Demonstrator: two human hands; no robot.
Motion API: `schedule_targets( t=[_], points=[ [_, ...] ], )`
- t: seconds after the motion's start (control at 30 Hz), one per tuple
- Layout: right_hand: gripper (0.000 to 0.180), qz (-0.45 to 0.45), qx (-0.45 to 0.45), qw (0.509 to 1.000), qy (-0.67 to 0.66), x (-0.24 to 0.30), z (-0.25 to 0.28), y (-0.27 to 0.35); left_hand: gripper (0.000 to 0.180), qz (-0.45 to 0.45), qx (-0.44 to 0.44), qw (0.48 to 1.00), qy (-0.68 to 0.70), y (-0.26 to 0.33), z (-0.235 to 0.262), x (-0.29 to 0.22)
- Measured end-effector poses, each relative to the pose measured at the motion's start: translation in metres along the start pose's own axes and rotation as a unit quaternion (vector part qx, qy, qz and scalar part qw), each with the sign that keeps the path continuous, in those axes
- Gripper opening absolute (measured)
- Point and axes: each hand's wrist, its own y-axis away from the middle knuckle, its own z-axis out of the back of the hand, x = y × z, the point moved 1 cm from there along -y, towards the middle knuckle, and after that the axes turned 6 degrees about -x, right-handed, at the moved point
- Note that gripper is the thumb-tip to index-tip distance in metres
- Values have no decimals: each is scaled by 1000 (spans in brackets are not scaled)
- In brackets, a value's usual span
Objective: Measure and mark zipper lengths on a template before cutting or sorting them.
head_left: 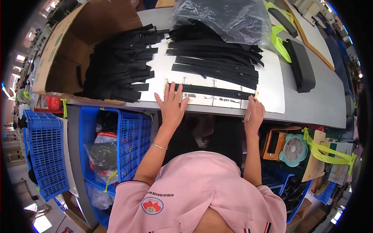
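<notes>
A black fabric strip (213, 91) lies lengthwise across a white marked board (274, 81) near the table's front edge. Flat on its left end rest the spread fingers of my left hand (171, 106). At the strip's right end is my right hand (255, 115), its fingers closed around a slim silvery, pen-like tool (249, 117); the hand partly hides it. Small dark round spots show on several strips. Beyond the one under my hands, more black strips (217, 68) lie in rows, and a thick heap of them (120, 66) sits to the left.
An open cardboard box (58, 58) stands at the left, strips spilling from it. Clear plastic (225, 19) covers the far strips. A long black block (299, 66) lies right. Below the table edge are blue crates (134, 143) and a small teal fan (294, 149).
</notes>
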Motion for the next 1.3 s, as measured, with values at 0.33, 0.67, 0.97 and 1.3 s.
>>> schedule_targets(
  t=[0.33, 0.67, 0.97, 1.3],
  points=[
    [27, -237, 85, 910, -328, 99, -14, -57, 73, 8, -20, 999, 27, -1, 3, 4],
    [18, -200, 200, 841, -461, 166, -110, -73, 72, 29, -19, 998, 56, -1, 0, 2],
    [20, -159, 195, 870, -424, 172, -108, -74, 73, 26, -36, 997, 59, 1, 0, 5],
    [18, -143, 212, 863, -436, 167, -106, -71, 72, 22, -39, 998, 41, 1, 0, 4]
  ],
)
